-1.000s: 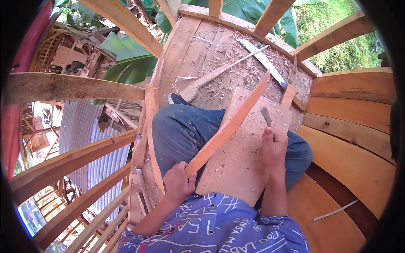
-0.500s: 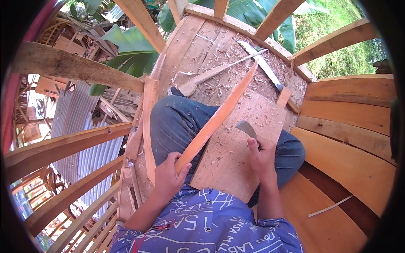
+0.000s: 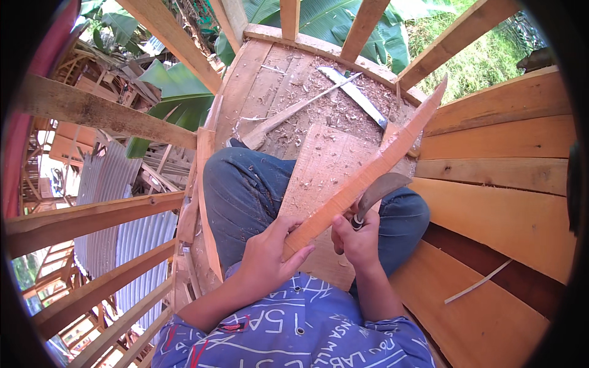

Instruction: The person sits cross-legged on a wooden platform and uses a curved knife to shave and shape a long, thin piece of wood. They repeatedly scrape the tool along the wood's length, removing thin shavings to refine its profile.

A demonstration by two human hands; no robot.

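My left hand [image 3: 273, 248] is closed around the near end of a long, curved, pointed wooden piece [image 3: 362, 175], whose tip slants up and away to the right. In my right hand [image 3: 360, 238] is the handle of a curved-blade knife [image 3: 381, 191]. Its blade lies close along the right edge of the wood; whether it touches cannot be made out. Beneath both is a flat board [image 3: 319, 156] across my lap, strewn with shavings.
Beyond my knees, a machete [image 3: 353, 95] and a slender wooden stick with a broad end [image 3: 276, 122] lie among shavings on a plank floor [image 3: 248, 80]. Upright wooden slats [image 3: 104, 221] stand at the left, and a plank wall [image 3: 497, 208] rises at the right.
The wooden piece has swung rightward and turned to show a broader face. My right hand has brought the knife in beside it. The view has shifted slightly.
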